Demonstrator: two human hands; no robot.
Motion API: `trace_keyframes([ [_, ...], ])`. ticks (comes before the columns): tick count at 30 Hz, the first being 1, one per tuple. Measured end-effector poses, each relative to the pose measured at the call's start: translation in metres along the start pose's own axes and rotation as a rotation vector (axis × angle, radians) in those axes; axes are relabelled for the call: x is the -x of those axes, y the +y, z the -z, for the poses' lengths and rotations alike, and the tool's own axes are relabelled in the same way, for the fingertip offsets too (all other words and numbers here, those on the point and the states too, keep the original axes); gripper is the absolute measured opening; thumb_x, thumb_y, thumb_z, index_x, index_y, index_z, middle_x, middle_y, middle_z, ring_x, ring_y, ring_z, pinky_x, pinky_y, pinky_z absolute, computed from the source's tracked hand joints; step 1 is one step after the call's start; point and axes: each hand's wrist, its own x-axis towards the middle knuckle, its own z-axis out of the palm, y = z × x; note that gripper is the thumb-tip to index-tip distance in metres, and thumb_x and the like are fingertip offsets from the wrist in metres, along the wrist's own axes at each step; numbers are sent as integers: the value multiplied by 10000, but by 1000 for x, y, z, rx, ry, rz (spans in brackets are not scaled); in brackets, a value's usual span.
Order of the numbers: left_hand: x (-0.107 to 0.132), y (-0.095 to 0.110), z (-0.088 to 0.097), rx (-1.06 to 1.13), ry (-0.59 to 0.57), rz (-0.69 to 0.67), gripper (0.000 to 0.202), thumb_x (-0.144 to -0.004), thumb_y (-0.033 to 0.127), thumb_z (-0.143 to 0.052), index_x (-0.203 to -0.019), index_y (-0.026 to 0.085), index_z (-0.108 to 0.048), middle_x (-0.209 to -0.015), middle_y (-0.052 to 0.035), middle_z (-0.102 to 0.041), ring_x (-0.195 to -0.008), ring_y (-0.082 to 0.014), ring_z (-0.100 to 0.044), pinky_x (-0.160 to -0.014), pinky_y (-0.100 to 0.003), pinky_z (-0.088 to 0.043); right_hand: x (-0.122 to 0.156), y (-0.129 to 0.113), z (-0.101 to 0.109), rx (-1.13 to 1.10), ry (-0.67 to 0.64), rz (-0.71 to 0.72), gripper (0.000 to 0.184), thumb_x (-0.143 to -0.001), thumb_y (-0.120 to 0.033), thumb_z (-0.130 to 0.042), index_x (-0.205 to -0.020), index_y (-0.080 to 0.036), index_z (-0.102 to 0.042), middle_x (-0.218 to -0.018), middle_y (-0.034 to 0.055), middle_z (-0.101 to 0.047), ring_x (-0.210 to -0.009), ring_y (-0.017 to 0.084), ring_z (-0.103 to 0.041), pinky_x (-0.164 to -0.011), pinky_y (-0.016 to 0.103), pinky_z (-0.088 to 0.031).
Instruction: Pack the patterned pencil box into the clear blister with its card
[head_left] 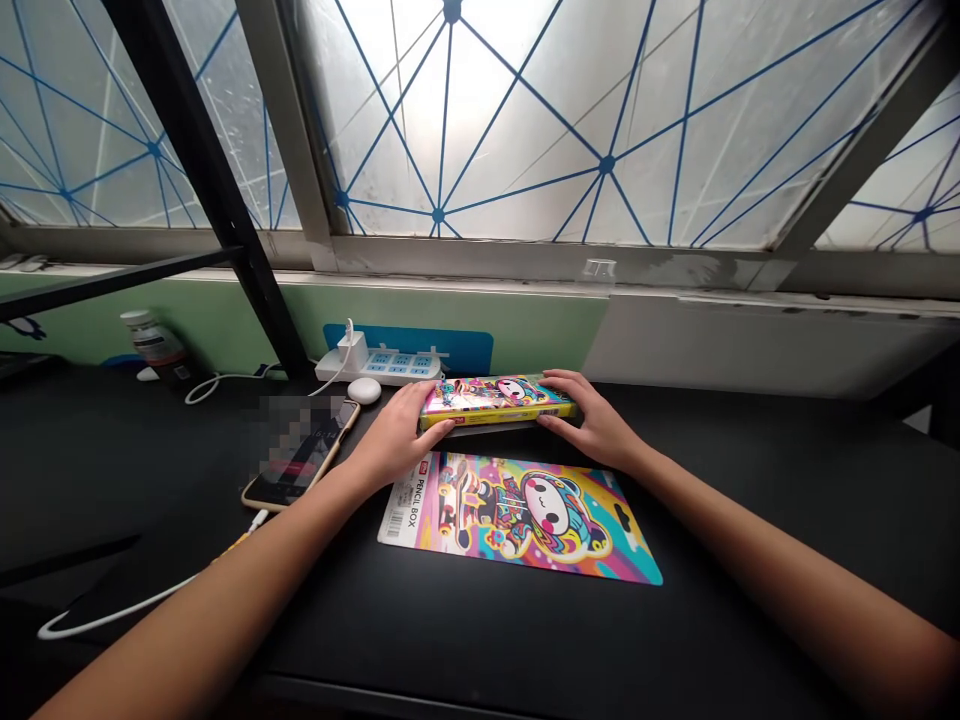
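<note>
A colourful pencil box (496,399) with a cartoon print lies on the black desk (750,480). My left hand (396,440) grips its left end with fingers and thumb pressed on it. Its right end is held by my right hand (592,418), fingers curled over the top edge. In front of the box lies a flat colourful card (517,512) marked "PENCIL BOX", showing the same cartoon figure.
A phone (300,462) on a white cable (120,610) lies left of my left arm. Behind are a white power strip (390,366) with a plugged charger, a small white oval case (364,390) and a bottle (156,347). A black diagonal frame post (217,200) rises at left.
</note>
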Motion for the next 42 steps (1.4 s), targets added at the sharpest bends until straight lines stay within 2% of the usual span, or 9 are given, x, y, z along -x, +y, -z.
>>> trace_keyframes([
  [6,7,-5,-2,-18,-82,57,667,-1024,530,-457,-1554,134,-374,-1625,-186,-400,-1522,-327,-347,-1219,-499,-337,12,-6,-9,108,-50,-15,507,-999,-490,-526,-1450,-261,-501,-1526,150,-520,-1432,338,-462,-1146,564,-382],
  [13,7,-3,-2,-168,-140,-9,587,-1067,502,-347,-1497,130,-492,-1669,-189,-306,-1571,-341,-211,-1233,-586,-250,15,-15,-5,329,-55,52,405,-1030,-441,-466,-1346,-242,-623,-1598,185,-439,-1434,362,-455,-1153,629,-309],
  [16,10,8,-5,-292,-124,-131,588,-1067,532,-358,-1518,172,-469,-1669,-172,-317,-1563,-340,-240,-1209,-592,-286,23,-38,-9,367,-32,188,373,-1004,-431,-533,-1293,-223,-647,-1524,196,-521,-1400,374,-480,-1147,635,-305],
  [19,11,21,-12,-371,-129,-238,634,-1056,561,-386,-1561,179,-403,-1659,-189,-332,-1546,-345,-287,-1189,-578,-320,37,-76,-22,296,-138,302,371,-975,-471,-587,-1240,-222,-660,-1303,166,-673,-1207,347,-603,-1042,561,-436],
  [25,7,18,-17,-499,-140,-262,631,-1039,587,-419,-1534,197,-443,-1616,-219,-400,-1488,-393,-388,-1141,-608,-351,54,-117,-45,211,-283,-2,627,-882,-595,-657,-1310,-143,-578,-1289,195,-620,-1145,372,-574,-963,546,-491],
  [29,4,9,-14,-499,-120,-234,597,-1039,611,-375,-1396,169,-559,-1563,-254,-460,-1428,-406,-465,-1089,-595,-408,49,-102,-43,286,-254,-96,607,-911,-652,-589,-1276,-167,-573,-1201,176,-619,-1074,367,-560,-909,547,-477],
  [32,3,5,-13,-471,-104,-202,581,-1045,617,-334,-1289,164,-605,-1558,-252,-468,-1427,-415,-463,-1087,-623,-395,45,-94,-38,301,-241,-100,456,-931,-624,-577,-1091,-198,-593,-1108,142,-628,-1020,333,-561,-874,502,-468],
  [38,4,6,-16,-480,-74,-178,701,-1016,633,-424,-1561,192,-387,-1624,-226,-381,-1513,-403,-339,-1142,-625,-332,44,-106,-34,269,-241,-105,302,-950,-509,-588,-872,-231,-499,-934,83,-634,-859,260,-577,-747,378,-433],
  [42,2,4,-15,-481,-108,-160,619,-1041,590,-395,-1520,206,-475,-1595,-232,-428,-1486,-418,-385,-1121,-649,-343,41,-114,-15,210,-256,-208,318,-945,-550,-559,-912,-242,-486,-776,29,-640,-680,215,-573,-609,320,-355],
])
